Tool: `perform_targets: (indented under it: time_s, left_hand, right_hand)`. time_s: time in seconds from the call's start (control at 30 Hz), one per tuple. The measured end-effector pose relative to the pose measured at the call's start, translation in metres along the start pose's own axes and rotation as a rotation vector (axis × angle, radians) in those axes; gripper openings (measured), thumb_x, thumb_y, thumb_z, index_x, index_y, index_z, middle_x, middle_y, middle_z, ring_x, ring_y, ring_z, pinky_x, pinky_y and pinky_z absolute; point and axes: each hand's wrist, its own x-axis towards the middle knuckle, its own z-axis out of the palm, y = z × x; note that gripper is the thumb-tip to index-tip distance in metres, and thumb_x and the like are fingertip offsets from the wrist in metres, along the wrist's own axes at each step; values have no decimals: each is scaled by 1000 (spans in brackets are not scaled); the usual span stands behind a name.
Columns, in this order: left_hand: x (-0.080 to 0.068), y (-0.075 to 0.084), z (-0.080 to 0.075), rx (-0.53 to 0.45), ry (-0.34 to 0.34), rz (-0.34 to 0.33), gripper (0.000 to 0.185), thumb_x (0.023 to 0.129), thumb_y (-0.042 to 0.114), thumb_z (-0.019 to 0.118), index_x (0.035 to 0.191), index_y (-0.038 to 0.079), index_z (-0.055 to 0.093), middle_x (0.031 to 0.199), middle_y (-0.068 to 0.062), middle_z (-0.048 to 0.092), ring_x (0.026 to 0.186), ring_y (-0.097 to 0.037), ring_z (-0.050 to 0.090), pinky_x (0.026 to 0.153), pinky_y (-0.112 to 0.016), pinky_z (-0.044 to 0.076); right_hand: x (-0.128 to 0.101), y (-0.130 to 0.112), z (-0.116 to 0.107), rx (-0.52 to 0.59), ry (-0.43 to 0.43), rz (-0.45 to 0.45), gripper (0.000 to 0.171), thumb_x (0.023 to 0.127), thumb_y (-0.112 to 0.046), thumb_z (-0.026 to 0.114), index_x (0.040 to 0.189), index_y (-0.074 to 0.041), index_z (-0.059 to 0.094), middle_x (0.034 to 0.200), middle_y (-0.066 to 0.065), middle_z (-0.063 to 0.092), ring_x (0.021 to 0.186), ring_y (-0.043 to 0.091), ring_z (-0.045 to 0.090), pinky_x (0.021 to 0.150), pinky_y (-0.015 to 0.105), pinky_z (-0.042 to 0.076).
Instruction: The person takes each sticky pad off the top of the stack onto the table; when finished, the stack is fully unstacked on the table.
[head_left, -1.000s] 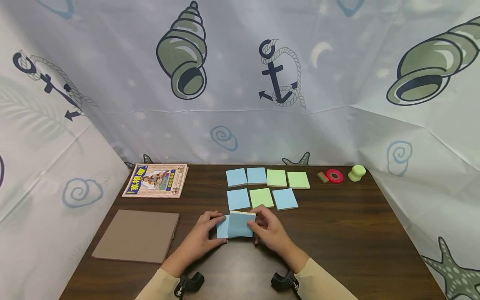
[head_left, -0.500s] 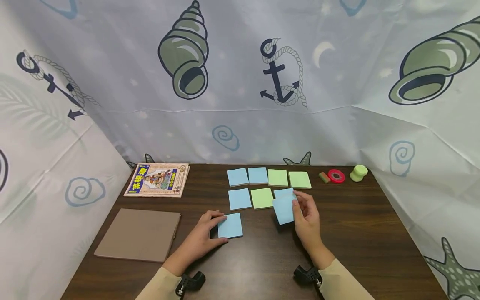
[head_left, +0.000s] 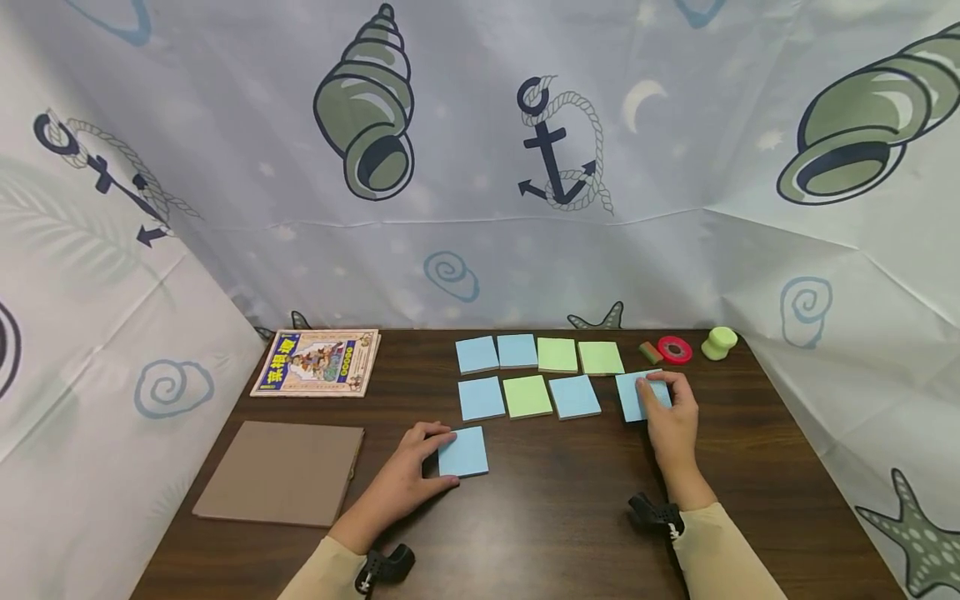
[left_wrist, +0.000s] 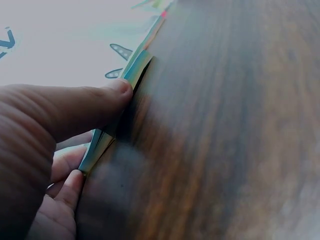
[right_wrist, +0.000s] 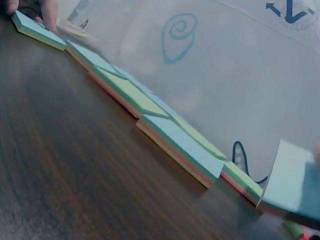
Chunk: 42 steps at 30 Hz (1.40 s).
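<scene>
My left hand [head_left: 408, 475] grips a blue pad of sticky notes [head_left: 462, 452] at its edge, holding it flat on the brown table [head_left: 540, 517] in front of me. My right hand [head_left: 670, 414], which a moment ago was pulling a blue note [head_left: 637, 395] off that pad, has carried it to the right and now pinches it at the end of the second row of blue and green pads [head_left: 528, 396]. That extends the row by one.

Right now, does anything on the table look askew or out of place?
Only the blue pad that the right hand holds: it sits tilted, its near edge lifted, apart from the row. The other pads lie flat and squared.
</scene>
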Motion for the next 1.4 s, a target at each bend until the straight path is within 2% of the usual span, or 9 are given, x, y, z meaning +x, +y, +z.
perform_targets:
  time_s: [0.13, 0.2, 0.37, 0.43, 0.53, 0.73, 1.0, 1.2, 1.4]
  left_hand:
    - [0, 0, 0, 1, 3, -2, 68, 89, 25, 93, 151, 13, 66, 160, -8, 52, 151, -32, 47, 120, -57, 48]
    - [0, 0, 0, 1, 4, -2, 68, 89, 25, 93, 151, 13, 66, 160, -7, 52, 152, -31, 46, 120, -57, 48]
    - [0, 0, -2, 6, 9, 10, 69, 89, 25, 94, 151, 12, 66, 160, -8, 52, 151, -33, 47, 119, -57, 48]
    - [0, 0, -1, 13, 16, 30, 69, 89, 25, 94, 150, 11, 66, 159, -10, 53, 150, -34, 48, 118, -59, 49]
    - [1, 1, 0, 14, 17, 36, 69, 88, 25, 94, 150, 10, 66, 159, -10, 53, 149, -35, 48, 117, -59, 50]
    - [1, 1, -1, -2, -2, -4, 69, 89, 25, 94, 151, 13, 66, 160, -7, 52, 151, -32, 47, 120, -56, 48]
    - [-1, -2, -3, -4, 9, 1, 69, 88, 24, 94, 150, 12, 66, 159, -8, 52, 150, -34, 47, 119, -58, 48]
    - [-1, -3, -3, 2, 2, -12, 69, 89, 24, 94, 151, 14, 66, 160, -6, 52, 152, -31, 46, 121, -56, 47]
    - [-2, -5, -1, -4, 14, 19, 71, 87, 25, 95, 151, 15, 66, 160, -4, 54, 151, -31, 47, 120, -58, 47]
  right_hand:
    - [1, 3, -1, -107, 10, 53, 23, 101, -11, 78, 119, 2, 70, 118, 17, 70, 99, 12, 61, 77, 17, 48]
    - [0, 4, 0, -176, 7, 88, 23, 102, -13, 76, 119, 1, 70, 122, 18, 72, 104, 16, 62, 81, 20, 48]
    - [0, 5, 2, -375, -88, 133, 29, 102, -13, 73, 128, -2, 66, 139, 24, 64, 133, 36, 55, 110, 46, 43]
    - [1, 6, 2, -439, -136, 114, 34, 101, -12, 73, 132, -1, 65, 139, 28, 58, 136, 45, 50, 114, 57, 38]
    - [1, 7, 2, -502, -180, 86, 39, 99, -12, 75, 135, 0, 64, 136, 30, 53, 132, 49, 46, 111, 62, 34]
    - [-1, 6, 4, -535, -193, 74, 39, 98, -11, 78, 134, -1, 65, 137, 31, 50, 129, 49, 42, 105, 60, 34]
    - [-3, 6, 11, -570, -220, 66, 36, 99, -18, 81, 132, -7, 71, 139, 29, 50, 126, 50, 38, 108, 69, 28]
    - [-3, 2, 12, -565, -235, 95, 38, 100, -18, 79, 135, -7, 69, 140, 30, 49, 128, 50, 38, 109, 68, 29]
    - [-3, 6, 12, -543, -201, 75, 36, 99, -15, 78, 132, -3, 69, 137, 31, 50, 127, 49, 40, 104, 64, 32]
